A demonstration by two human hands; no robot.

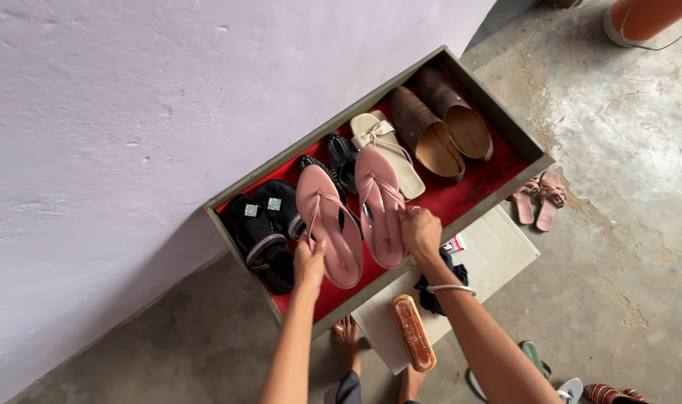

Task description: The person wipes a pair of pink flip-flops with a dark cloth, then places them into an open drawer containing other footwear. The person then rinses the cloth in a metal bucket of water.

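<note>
The left hand [309, 263] pinches the heel of one pink sandal [327, 224]; the right hand [420, 232] grips the heel of the other sandal [380, 206], at its 3 o'clock. Both lie in the shelf [461, 217], between black shoes [266, 228] at 9 o'clock and a cream slipper [386, 150] at 1 o'clock. The sandals look light, flat and slightly flexible, with thin straps; the stiff heel edge seems the surest hold.
</note>
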